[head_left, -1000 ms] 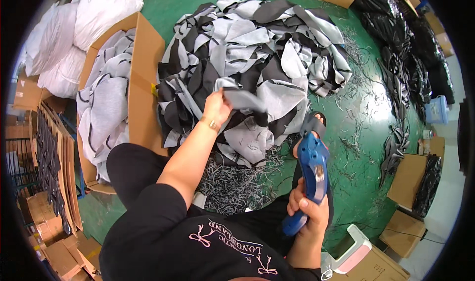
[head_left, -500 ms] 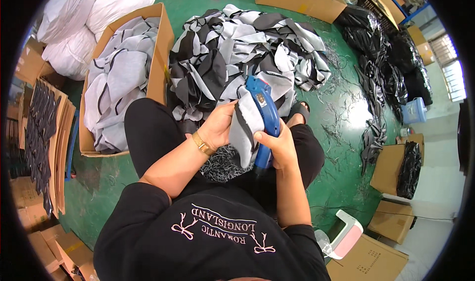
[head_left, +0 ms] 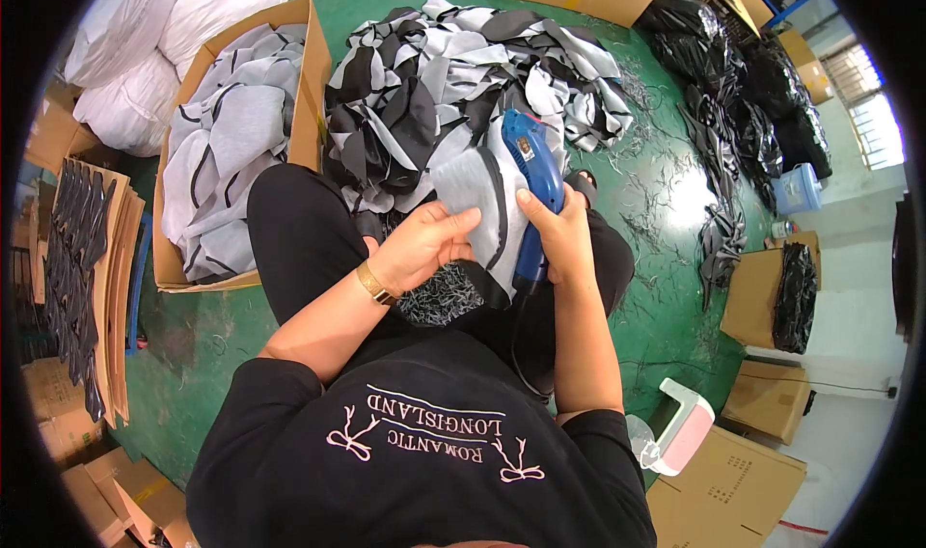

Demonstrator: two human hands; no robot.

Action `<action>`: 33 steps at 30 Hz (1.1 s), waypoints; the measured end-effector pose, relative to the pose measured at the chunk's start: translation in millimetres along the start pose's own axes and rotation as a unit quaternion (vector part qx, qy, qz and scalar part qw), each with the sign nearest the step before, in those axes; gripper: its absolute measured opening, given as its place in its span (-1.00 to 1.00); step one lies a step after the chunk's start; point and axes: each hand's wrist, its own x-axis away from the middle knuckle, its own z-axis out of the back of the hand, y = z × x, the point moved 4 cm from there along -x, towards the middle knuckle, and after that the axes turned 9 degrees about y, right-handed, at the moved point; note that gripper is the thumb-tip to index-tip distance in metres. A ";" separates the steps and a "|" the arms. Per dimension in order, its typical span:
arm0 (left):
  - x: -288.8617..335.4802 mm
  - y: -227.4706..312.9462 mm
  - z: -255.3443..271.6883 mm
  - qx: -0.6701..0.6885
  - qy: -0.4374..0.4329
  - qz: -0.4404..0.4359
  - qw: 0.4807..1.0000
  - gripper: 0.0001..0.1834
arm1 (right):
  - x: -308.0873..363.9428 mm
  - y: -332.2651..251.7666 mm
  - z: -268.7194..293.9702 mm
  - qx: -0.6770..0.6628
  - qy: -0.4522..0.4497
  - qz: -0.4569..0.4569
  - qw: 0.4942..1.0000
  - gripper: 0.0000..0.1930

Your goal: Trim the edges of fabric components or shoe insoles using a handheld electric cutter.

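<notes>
In my right hand (head_left: 563,232) is a blue handheld electric fabric cutter (head_left: 536,167), its head pointing away from me and its cord running down toward my lap. Against the cutter's left side rests a grey fabric piece (head_left: 470,183) with a black strip along it. My left hand (head_left: 424,245) is at the near left edge of this piece, thumb stretched out and apart from the half-curled fingers, which show in front of the fabric. Whether any fingertip grips the cloth is hard to see. Beyond my hands spreads a large heap of grey and black fabric pieces (head_left: 458,70).
On my left stands a cardboard box (head_left: 313,95) filled with grey pieces; white sacks (head_left: 207,13) are behind it. Thin offcuts (head_left: 439,297) lie between my legs and across the green floor (head_left: 666,249). Black plastic bags (head_left: 704,61) line the right side. A pink-and-white stool (head_left: 683,432) is at lower right.
The cutter has risen slightly and shifted right. My left hand has moved down the fabric piece, its fingers loosening from a pinch. More of the piece now lies spread out.
</notes>
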 end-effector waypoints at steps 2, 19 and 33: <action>0.5 0.5 1.4 0.069 -0.005 -0.001 0.998 -0.71 | 0.5 0.7 -1.5 -0.011 -0.016 -0.011 1.000 -0.49; 6.5 29.7 9.2 -0.015 0.082 -0.074 0.994 -0.75 | 6.5 -12.5 15.6 -0.007 -0.043 -0.012 0.999 -0.65; -2.6 32.1 23.8 0.060 0.189 -0.164 0.966 -0.81 | 83.2 12.8 22.8 0.041 -0.128 -0.138 0.981 -0.55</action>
